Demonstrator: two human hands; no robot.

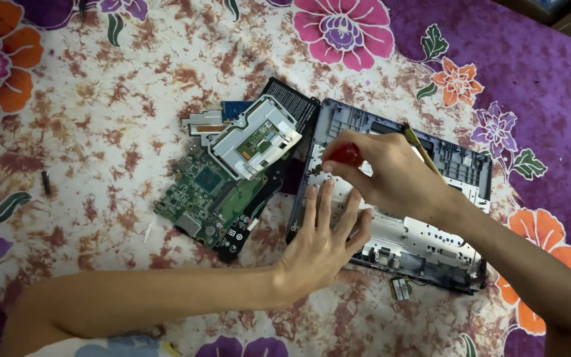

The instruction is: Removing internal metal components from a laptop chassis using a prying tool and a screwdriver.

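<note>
Nearest, the left hand [322,248] is lying flat with fingers spread wide, pressing on the lower left edge of the grey laptop case [401,198] at the centre right of the frame. Just above it, the right hand [391,175] is gripping a red-handled screwdriver [343,156], its fingers closed around the handle over the case. Left of the case, a green circuit board [209,195] is lying under a grey metal bracket [256,139]. Everything is resting on a table covered by a flowered cloth [100,99].

Matt grey plastic laptop shell [460,162]; glossy red screwdriver handle [346,154]; green circuit board [206,192]; floral cloth [100,99].
</note>
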